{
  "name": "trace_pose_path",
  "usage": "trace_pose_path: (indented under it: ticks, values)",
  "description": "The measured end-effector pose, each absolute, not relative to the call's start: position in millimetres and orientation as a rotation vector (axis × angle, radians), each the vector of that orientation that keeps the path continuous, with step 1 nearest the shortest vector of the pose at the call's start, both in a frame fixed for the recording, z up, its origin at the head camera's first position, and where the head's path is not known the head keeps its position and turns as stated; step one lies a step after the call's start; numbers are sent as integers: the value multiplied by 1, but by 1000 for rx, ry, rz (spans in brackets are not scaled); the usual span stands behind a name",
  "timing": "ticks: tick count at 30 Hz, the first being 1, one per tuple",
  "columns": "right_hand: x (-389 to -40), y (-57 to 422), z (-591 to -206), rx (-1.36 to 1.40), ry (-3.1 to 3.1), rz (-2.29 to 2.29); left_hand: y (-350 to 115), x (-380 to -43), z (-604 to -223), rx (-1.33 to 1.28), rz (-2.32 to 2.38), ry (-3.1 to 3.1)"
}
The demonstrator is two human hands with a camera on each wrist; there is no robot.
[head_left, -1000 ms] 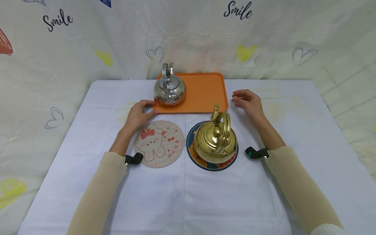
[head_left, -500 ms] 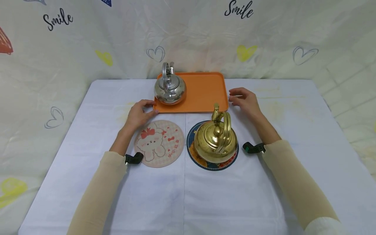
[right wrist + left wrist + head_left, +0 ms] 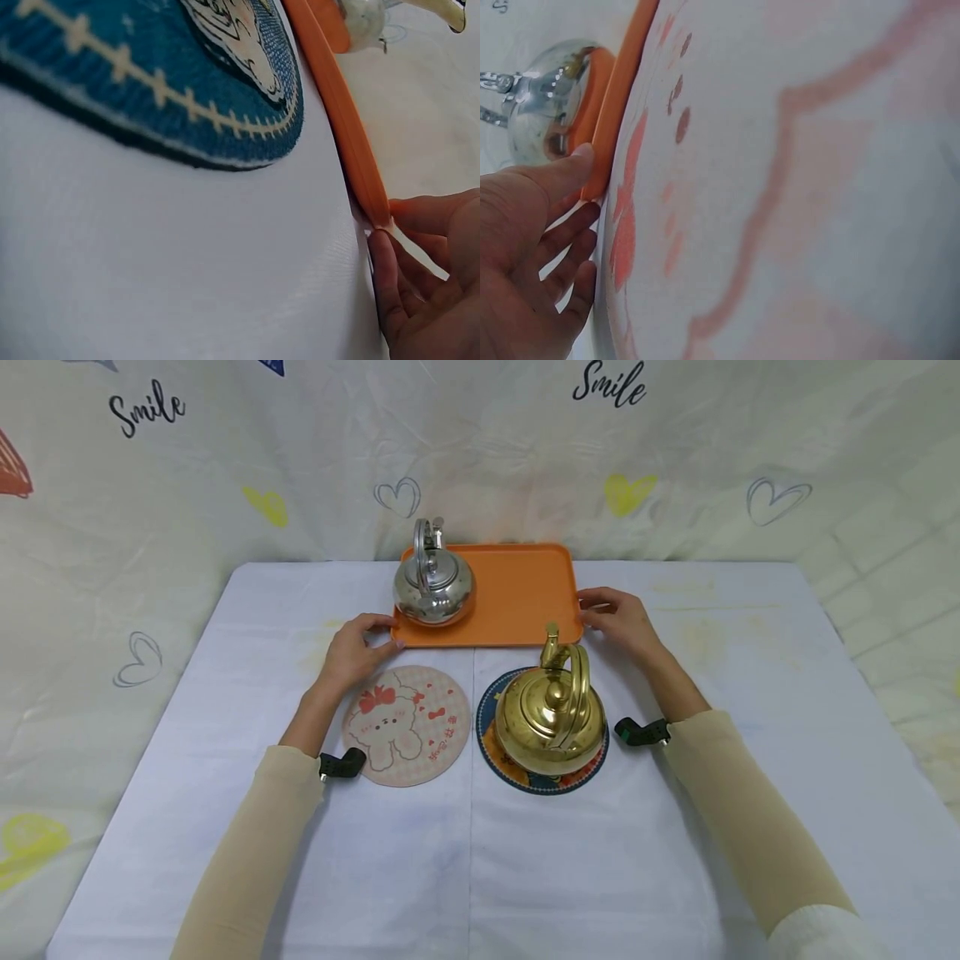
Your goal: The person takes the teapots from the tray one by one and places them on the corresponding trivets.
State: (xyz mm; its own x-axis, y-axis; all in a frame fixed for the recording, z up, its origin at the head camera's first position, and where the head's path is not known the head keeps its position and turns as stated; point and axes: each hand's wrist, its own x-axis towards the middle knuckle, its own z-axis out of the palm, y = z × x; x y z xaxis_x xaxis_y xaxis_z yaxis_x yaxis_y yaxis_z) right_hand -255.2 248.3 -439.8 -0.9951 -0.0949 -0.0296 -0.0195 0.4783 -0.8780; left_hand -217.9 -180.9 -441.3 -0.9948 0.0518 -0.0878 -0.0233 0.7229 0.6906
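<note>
An orange tray lies at the back of the table, with a silver teapot standing on its left end. At the tray's near left corner is my left hand; in the left wrist view its thumb lies over the rim and its fingers bend below. My right hand pinches the right edge, thumb and forefinger either side of the tray's corner in the right wrist view. In front of the tray, a gold teapot stands on a round blue patterned mat.
A round pink mat with a cartoon rabbit lies left of the gold teapot. A white cloth covers the table. Behind it hangs a pale printed backdrop with hearts and lettering.
My right hand has moved left to the tray's right edge and now touches it. My left hand, the tray and both teapots have stayed where they were.
</note>
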Motion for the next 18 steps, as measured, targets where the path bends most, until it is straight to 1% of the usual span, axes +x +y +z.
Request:
trace_pose_path:
  ticks: [18]
  values:
    - [-250,251,-438,-75,2627,-1444,-183,-220,-438,71,1084,2837]
